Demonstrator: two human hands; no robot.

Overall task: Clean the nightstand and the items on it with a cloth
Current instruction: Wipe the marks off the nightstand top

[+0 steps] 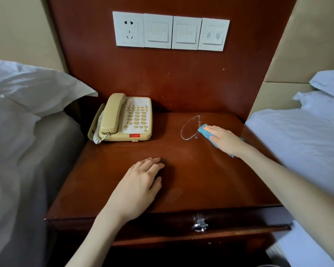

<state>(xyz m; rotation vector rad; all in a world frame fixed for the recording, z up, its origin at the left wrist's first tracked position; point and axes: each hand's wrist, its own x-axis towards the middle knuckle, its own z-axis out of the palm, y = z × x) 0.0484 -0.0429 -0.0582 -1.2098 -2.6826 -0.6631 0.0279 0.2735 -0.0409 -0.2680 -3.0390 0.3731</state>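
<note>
Ideally, the reddish-brown wooden desk (181, 180) is wiped in overlapping strokes. In front of the beige corded telephone (123, 118) the empty left hand (141, 182) is laid flat; to its right, the flat right hand (226, 139) is pressed on the small blue cloth (202, 130).

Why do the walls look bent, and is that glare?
Head view: the wide lens bows the white switch plates and leans the walls; a pale sheen lies on the red-brown wooden nightstand by the right hand; the left hand casts a soft shadow.
</note>
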